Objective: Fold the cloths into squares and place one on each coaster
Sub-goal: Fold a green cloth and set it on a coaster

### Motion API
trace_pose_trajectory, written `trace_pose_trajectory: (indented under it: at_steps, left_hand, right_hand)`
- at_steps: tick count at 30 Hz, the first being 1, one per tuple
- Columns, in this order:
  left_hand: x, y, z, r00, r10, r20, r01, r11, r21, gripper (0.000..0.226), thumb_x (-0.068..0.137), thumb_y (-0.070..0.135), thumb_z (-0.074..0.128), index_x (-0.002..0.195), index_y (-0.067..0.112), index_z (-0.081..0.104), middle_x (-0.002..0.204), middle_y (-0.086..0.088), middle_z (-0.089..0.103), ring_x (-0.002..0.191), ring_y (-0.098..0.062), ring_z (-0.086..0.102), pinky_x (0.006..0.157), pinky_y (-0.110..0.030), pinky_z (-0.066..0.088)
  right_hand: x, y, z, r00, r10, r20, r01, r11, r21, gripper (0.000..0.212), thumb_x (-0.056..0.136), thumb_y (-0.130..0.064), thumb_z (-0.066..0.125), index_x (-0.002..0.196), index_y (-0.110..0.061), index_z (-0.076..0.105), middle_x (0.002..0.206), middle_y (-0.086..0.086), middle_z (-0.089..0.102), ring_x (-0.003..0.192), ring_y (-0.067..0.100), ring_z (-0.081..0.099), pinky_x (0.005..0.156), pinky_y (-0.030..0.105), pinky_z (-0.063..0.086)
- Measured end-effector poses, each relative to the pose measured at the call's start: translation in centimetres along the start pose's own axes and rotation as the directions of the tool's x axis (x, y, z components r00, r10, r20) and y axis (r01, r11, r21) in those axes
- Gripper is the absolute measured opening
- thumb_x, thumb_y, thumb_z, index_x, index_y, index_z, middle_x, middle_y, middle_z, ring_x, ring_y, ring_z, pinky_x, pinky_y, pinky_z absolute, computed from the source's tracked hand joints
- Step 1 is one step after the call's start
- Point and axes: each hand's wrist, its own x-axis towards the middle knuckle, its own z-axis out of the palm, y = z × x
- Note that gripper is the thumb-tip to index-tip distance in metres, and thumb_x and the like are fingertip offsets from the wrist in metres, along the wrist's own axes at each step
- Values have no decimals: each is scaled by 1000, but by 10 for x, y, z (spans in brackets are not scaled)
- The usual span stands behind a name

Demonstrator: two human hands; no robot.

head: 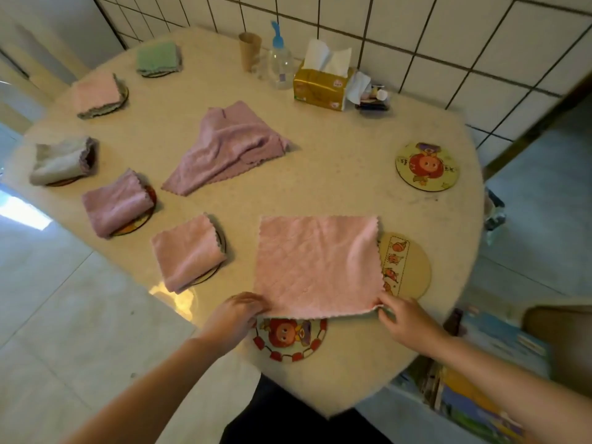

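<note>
We have the square pink fleece cloth (317, 267) spread flat on the speckled beige table (336, 174), between two printed round coasters, so its near edge can be lifted for the first fold. Our left hand (238, 312) and right hand (402, 318) each pinch a near corner, fingers narrowed onto the hem.

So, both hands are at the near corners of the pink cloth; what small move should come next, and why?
Probably lift the near edge and fold it over to the far edge. The pink cloth lies flat and unfolded, and the left hand and right hand each pinch a near corner. It must become a small square for a bare coaster.
</note>
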Motion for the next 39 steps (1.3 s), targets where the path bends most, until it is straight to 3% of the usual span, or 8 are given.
trace_pose_trajectory:
  at_steps: [4,8,12,16,21,25,36,39]
  left_hand:
    - [22,2,-22,955,-293,-35,265,904,-337,18,88,9,63,101,18,71,96,7,67,88,-10,61,81,-22,50]
    - [60,-13,-40,853,-520,-47,355,644,-678,2,84,16,70,85,15,70,79,-4,67,70,-17,58,65,-29,45]
    - [104,-24,-43,744,-668,-9,389,444,-807,25,80,30,72,83,5,66,75,-7,60,70,-19,54,68,-35,45]
    - [137,-30,-41,699,-716,-3,447,439,-780,26,85,25,68,74,4,60,66,-7,49,62,-17,43,60,-31,33]
    - [158,-45,-34,651,-757,44,529,412,-741,23,83,27,72,67,15,59,64,-5,58,60,-20,50,58,-33,41]
    - [163,-46,-33,634,-772,47,560,416,-717,24,83,28,72,67,17,59,64,-3,59,59,-20,51,58,-30,40]
    - [169,-44,-37,604,-797,16,624,460,-631,18,84,33,70,81,15,65,72,-4,62,70,-25,59,59,-30,42]
    - [170,-38,-38,625,-779,-48,639,547,-541,15,85,29,66,81,16,60,74,-2,59,74,-25,56,56,-30,38]
  right_hand:
    - [23,-7,-19,980,55,-191,-30,991,131,9,92,-16,56,92,-25,58,72,2,64,54,18,59,48,31,51]
    - [55,-25,-48,907,110,-406,19,954,300,4,89,-18,61,91,-17,64,81,-3,66,72,21,63,63,38,55]
    - [98,-34,-66,871,206,-447,-11,916,401,6,91,-20,59,92,-15,63,84,-1,66,75,15,61,64,30,50]
    - [131,-25,-73,840,317,-440,-168,923,345,13,91,-19,59,97,-10,65,91,3,67,79,19,61,68,32,49]
    - [154,-11,-75,827,388,-406,-305,917,256,13,90,-19,62,98,-10,66,88,9,69,81,27,64,66,32,50]
    - [165,-5,-75,824,383,-418,-322,923,210,16,89,-21,63,98,-9,67,73,3,62,61,14,52,49,21,35]
    - [175,-3,-77,840,334,-428,-305,942,137,15,91,-21,59,94,-7,62,79,10,65,67,24,59,56,29,43]
    - [176,-5,-76,851,311,-422,-301,949,94,12,92,-19,58,96,-7,57,74,7,60,58,19,53,49,29,39]
